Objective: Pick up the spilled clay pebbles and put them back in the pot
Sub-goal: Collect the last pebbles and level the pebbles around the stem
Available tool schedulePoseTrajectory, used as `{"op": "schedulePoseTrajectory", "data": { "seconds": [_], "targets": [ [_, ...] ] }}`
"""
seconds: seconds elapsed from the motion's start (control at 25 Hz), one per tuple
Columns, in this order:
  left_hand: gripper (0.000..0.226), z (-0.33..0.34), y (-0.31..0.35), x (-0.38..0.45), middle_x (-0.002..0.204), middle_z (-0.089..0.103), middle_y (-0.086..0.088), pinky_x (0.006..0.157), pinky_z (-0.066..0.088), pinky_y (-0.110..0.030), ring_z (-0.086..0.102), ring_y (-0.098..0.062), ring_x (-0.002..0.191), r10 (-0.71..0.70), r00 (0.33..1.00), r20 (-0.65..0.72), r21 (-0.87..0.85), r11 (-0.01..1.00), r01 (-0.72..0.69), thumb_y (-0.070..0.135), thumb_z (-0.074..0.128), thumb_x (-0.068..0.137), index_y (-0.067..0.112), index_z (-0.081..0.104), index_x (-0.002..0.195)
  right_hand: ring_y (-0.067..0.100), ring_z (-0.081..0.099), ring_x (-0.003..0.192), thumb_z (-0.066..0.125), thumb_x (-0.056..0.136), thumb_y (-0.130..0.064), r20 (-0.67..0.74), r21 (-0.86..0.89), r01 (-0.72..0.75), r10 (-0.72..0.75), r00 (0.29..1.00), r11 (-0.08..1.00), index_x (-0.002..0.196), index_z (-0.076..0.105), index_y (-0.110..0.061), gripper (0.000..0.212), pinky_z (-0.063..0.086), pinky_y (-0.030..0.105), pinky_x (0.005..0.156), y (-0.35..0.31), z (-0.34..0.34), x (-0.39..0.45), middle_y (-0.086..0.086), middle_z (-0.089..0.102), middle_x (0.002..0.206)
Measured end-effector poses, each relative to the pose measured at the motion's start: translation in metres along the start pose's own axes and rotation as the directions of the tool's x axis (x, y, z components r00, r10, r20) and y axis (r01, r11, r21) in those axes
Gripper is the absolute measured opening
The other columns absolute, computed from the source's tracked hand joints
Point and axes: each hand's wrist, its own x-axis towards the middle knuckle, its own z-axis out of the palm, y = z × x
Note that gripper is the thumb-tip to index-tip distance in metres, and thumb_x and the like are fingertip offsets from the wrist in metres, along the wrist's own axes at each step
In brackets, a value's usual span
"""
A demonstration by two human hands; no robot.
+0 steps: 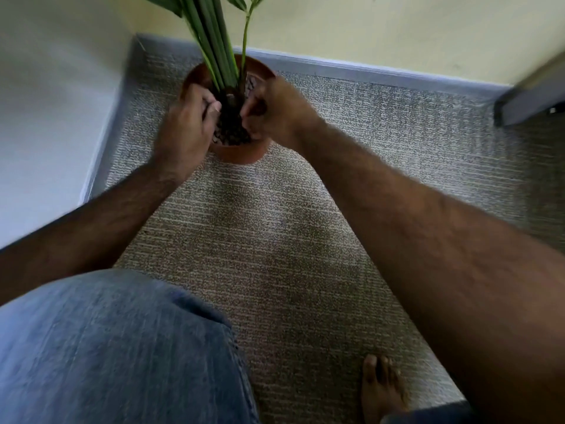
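A terracotta pot stands on the carpet in the room corner, with green plant stems rising from its middle. Dark clay pebbles fill its top. My left hand rests over the pot's left rim, fingers curled inward above the pebbles. My right hand hovers over the right side of the pot, fingers bunched and pointing down at the pebbles. Whether either hand holds pebbles is hidden by the fingers and blur. No loose pebbles show on the carpet.
Grey-beige carpet covers the floor. Walls with a skirting board close off the back and left. A dark furniture edge juts in at the upper right. My jeans-clad knee and bare foot are near.
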Motion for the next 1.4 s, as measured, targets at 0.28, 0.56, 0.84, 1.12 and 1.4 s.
{"op": "schedulePoseTrajectory", "data": {
  "seconds": [0.28,0.56,0.84,1.12,1.4],
  "targets": [
    [0.028,0.018,-0.014,-0.045,0.129,0.053,-0.007,0.107,0.038,-0.040,0.050,-0.022,0.121,0.134,0.991,-0.029,0.017,0.991,-0.133,0.022,0.057,0.097,0.014,0.056,0.124,0.017,0.059,0.085,0.054,0.087,-0.005,-0.152,-0.040,0.107,-0.112,0.982,0.993,0.100,0.056,-0.014,0.016,0.047,0.030,0.070,0.044,0.028,-0.017,0.005,0.064,0.099],
    [0.020,0.049,-0.068,-0.135,0.104,0.054,0.010,0.085,0.049,-0.033,0.052,-0.009,0.096,0.195,0.873,0.446,-0.101,0.981,-0.167,0.025,0.064,0.094,0.022,0.059,0.113,0.015,0.069,0.085,0.081,0.079,-0.032,0.626,-0.385,0.113,0.169,0.762,0.916,0.092,0.076,-0.016,0.021,0.054,0.026,0.078,0.139,0.080,-0.124,0.002,0.075,0.092],
    [0.033,0.053,-0.095,-0.161,0.109,0.060,-0.003,0.088,0.047,-0.037,0.058,-0.023,0.101,0.121,0.827,0.550,0.027,0.986,-0.163,0.042,0.058,0.091,0.018,0.062,0.114,0.026,0.060,0.112,0.075,0.083,-0.028,0.842,-0.431,0.519,0.123,0.525,0.738,0.109,0.068,-0.012,0.032,0.047,0.031,0.079,0.156,0.117,-0.162,0.009,0.065,0.121],
    [0.031,0.079,-0.038,-0.142,0.111,0.061,0.002,0.089,0.048,-0.035,0.058,-0.018,0.103,0.263,0.782,0.565,-0.115,0.964,-0.241,0.035,0.062,0.095,0.021,0.060,0.123,0.026,0.058,0.115,0.059,0.091,-0.022,0.796,-0.389,0.473,0.031,0.604,0.791,0.110,0.066,-0.014,0.022,0.045,0.033,0.083,0.161,0.118,-0.169,0.008,0.061,0.123],
    [0.016,0.123,0.020,-0.116,0.105,0.064,-0.010,0.089,0.053,-0.045,0.063,-0.026,0.100,0.382,0.705,0.597,-0.254,0.924,-0.285,0.011,0.074,0.092,0.006,0.074,0.107,0.019,0.066,0.089,0.071,0.085,-0.023,0.308,-0.277,-0.083,0.170,0.936,0.957,0.092,0.066,-0.024,0.009,0.054,0.032,0.079,0.180,0.069,-0.122,-0.002,0.067,0.095]
  ]
}}
